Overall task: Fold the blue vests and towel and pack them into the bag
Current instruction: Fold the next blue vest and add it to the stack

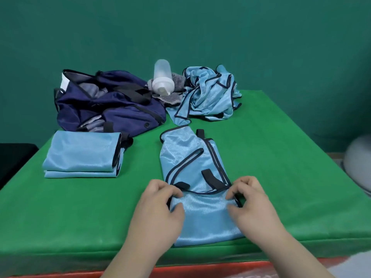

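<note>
Pinching a half-folded blue vest (192,157) on both sides: left hand (160,203) has thumb and curled fingers clamped on its left edge, and right hand (253,199) does the same on its right edge. Both grips sit about where the dark-trimmed upper layer meets the plain lower panel. The vest lies flat and lengthwise away from the person, with its near end at the front edge of the green table (291,177). A stack of folded vests (80,155) sits well to the left, just in front of the navy bag (112,109). The bag is slumped and open, with black straps lying across it. A pile of crumpled vests (208,95) is at back centre-right, apart from the vest being held. A translucent bottle (162,77) lies between bag and pile, white cap toward the camera. It rests on a grey striped cloth (177,80), likely the towel, which is mostly hidden underneath.
</note>
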A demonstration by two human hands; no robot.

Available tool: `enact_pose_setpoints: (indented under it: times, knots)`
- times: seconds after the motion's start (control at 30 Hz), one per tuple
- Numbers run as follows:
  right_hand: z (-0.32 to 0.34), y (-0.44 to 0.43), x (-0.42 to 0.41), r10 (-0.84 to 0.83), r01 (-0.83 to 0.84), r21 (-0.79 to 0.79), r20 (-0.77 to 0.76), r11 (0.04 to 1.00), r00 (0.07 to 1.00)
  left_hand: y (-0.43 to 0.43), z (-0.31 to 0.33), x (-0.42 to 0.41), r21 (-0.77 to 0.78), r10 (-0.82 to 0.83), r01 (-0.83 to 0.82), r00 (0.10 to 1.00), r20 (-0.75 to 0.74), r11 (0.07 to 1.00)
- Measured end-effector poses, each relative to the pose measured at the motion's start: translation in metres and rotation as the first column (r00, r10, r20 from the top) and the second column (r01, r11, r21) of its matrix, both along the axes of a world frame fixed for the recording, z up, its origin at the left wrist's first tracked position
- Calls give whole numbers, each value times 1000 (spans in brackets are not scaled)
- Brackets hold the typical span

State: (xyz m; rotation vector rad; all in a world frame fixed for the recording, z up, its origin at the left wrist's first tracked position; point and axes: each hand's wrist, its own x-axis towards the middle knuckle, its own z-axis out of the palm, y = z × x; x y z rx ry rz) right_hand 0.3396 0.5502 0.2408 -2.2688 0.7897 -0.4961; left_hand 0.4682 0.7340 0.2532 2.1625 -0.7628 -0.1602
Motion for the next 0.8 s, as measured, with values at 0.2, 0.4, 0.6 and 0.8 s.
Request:
enact_pose_setpoints:
  times: [0.2, 0.4, 0.6, 0.8]
  knots:
    - [21, -11, 21, -45, 31, 156, 85, 987, 995, -18, 13, 28, -46, 57, -60, 996, -66, 997]
    - [49, -41, 96, 9, -6, 54, -52, 999, 999, -45, 15, 73, 41, -3, 3, 1000, 9, 999]
    - [49, -60, 156, 92, -93, 2, -182, 996, 979, -67, 12, 121, 80, 23, -26, 999, 38, 996]
    - [42, -72, 153, 86, -88, -19, -113, 996, 990, -98, 6, 155, 70, 23, -26, 999, 47, 997]
